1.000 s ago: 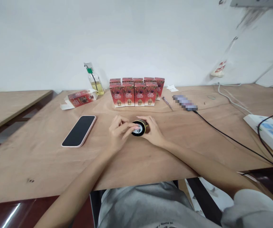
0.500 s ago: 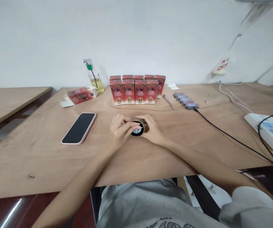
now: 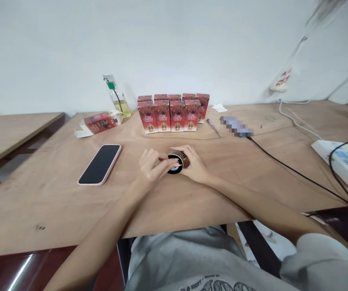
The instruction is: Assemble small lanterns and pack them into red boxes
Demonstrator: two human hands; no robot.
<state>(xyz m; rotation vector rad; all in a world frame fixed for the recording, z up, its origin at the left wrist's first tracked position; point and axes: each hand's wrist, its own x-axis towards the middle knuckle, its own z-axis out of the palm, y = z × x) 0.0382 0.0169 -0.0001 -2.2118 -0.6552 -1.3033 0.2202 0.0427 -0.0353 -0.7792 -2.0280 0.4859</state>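
Note:
My right hand (image 3: 195, 166) is wrapped round a small round ornament (image 3: 177, 169) with a black bottom and a gold rim. The bottom faces me, tilted up from the table, and a pale disc shows inside it. My left hand (image 3: 153, 165) is closed, its thumb and forefinger pinched against that bottom. Whatever lies between those fingertips is too small and covered to name. Behind the hands, several red Christmas boxes (image 3: 161, 117) stand upright in two rows. A pink-edged phone (image 3: 100, 165) lies flat to the left of my left hand.
An open red box (image 3: 101, 122) lies on its side by a pump bottle of yellow liquid (image 3: 119, 101). A screwdriver (image 3: 213, 127) and a blurred-out device (image 3: 237, 126) with a black cable lie to the right. A white power strip (image 3: 343, 161) sits at the right edge.
My left fingertips have shifted over the ornament's bottom, and less of the pale disc shows. My right hand keeps its hold. The view has moved slightly.

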